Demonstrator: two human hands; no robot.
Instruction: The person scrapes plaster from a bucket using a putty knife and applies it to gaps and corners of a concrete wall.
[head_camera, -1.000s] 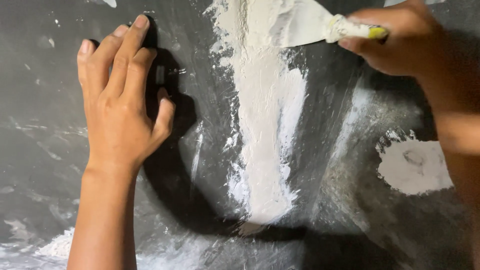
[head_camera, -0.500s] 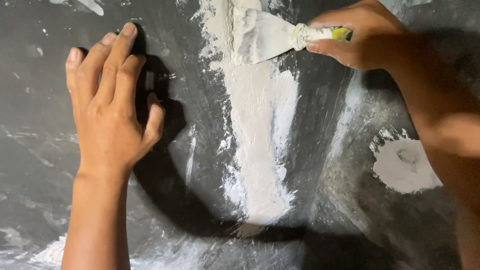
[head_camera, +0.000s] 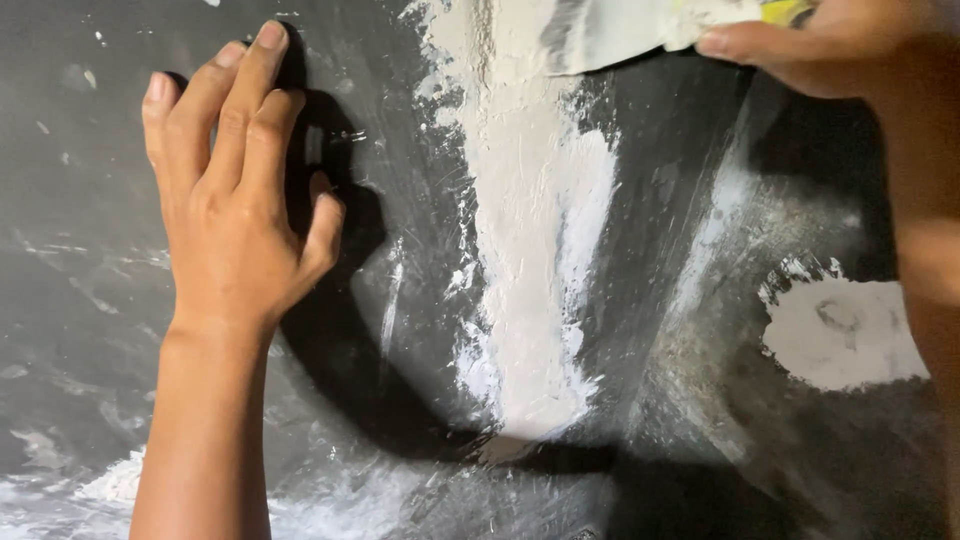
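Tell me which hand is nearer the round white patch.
Right. The right hand is above the patch, its forearm beside it; the left hand lies flat far across the wall.

The dark grey wall (head_camera: 120, 330) looks matt and smeared. A broad white plaster strip (head_camera: 530, 250) down it is rough and streaked. Above the strip, the flat metal putty-knife blade (head_camera: 610, 35) is plaster-coated, dull.

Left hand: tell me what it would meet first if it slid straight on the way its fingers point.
The left hand lies flat on the dark wall, fingers pointing up. Only bare wall with small white flecks shows ahead to the picture's top edge. The white filler strip stays off to its right.
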